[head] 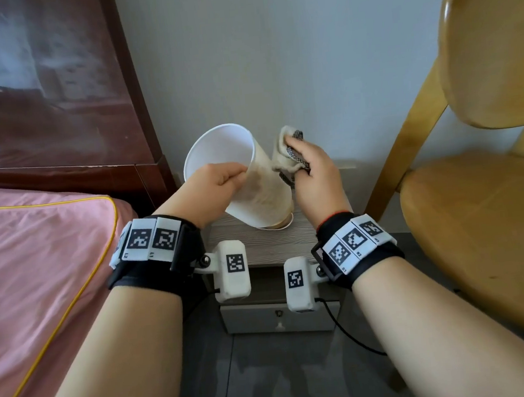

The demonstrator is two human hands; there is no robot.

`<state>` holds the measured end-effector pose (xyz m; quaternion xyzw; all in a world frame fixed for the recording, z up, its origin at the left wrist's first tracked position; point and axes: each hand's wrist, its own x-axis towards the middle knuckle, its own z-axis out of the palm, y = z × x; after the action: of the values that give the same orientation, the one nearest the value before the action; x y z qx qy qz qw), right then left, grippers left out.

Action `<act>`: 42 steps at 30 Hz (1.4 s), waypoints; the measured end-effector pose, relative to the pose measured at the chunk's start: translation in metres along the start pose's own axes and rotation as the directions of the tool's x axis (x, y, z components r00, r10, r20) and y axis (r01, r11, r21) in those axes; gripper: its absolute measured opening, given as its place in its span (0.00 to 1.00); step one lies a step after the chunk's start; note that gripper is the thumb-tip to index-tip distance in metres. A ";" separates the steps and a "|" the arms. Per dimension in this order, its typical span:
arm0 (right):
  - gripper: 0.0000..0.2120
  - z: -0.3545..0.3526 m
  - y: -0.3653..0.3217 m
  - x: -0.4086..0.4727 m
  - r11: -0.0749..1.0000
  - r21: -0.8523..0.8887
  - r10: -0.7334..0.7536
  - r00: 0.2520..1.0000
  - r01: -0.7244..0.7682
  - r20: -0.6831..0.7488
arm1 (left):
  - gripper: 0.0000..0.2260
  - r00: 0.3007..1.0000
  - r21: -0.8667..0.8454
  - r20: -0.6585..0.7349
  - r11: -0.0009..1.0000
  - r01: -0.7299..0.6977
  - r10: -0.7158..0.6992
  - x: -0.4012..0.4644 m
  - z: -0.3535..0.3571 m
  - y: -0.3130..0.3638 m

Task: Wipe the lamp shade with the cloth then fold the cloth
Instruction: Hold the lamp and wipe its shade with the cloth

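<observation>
From the head camera, the lamp shade [246, 180] sits over the grey bedside table [268, 245], and everything here is placed off that shade. It's a white tapered cylinder, tilted: its long axis runs from the narrow end low and right, down at the tabletop, up and leftward to the wide open mouth, which faces up and toward the camera. The left hand [213, 187] is on the shade's left flank, fingers curled narrow and pinching the wall just below the rim, thumb side toward the opening. The right hand [311, 174] is just right of the shade, fingers closed tight around the cloth [285, 153], a bunched beige wad with a dark checked patch showing between the fingers. The cloth's left edge presses against the shade's right outer wall, about midway up; the wad rises above the knuckles. Left of the shade lies the pink bed [37, 268]; right of it stands a yellow chair [485, 208].
</observation>
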<state>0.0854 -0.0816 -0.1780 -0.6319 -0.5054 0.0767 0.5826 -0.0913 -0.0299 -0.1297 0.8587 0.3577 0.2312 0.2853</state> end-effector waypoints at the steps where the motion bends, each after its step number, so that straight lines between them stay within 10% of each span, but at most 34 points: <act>1: 0.26 0.002 -0.003 0.000 0.999 -0.004 -0.053 0.999 0.053 0.011 | 0.12 1.000 -0.010 0.009 1.000 -0.001 0.001 0.000 0.000 0.001; 9: 0.31 0.015 -0.005 -0.010 0.990 -0.045 -0.130 0.983 0.137 0.133 | 0.16 0.992 -0.250 -0.006 0.961 0.117 -0.123 0.009 0.008 -0.002; 17: 0.30 0.020 0.001 -0.016 0.978 -0.075 -0.180 0.970 0.194 0.166 | 0.11 0.985 -0.029 -0.150 0.996 0.084 -0.087 0.017 0.015 -0.009; 30: 0.18 -0.005 0.042 -0.013 0.810 -0.586 0.269 0.881 0.012 0.390 | 0.11 0.998 0.191 -0.059 0.981 0.012 -0.001 0.005 -0.006 0.007; 36: 0.24 -0.005 0.015 -0.001 0.946 -0.235 0.249 0.965 -0.225 0.078 | 0.11 0.998 0.149 -0.053 0.988 0.048 -0.041 0.003 -0.006 0.012; 42: 0.28 -0.007 -0.026 0.009 0.999 0.015 -0.041 0.992 0.043 -0.118 | 0.16 0.997 0.130 -0.064 0.990 0.049 -0.041 0.003 -0.005 0.012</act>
<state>0.0797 -0.0845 -0.1504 -0.6195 -0.4826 0.0314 0.6183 -0.0868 -0.0332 -0.1171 0.8598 0.4000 0.2267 0.2223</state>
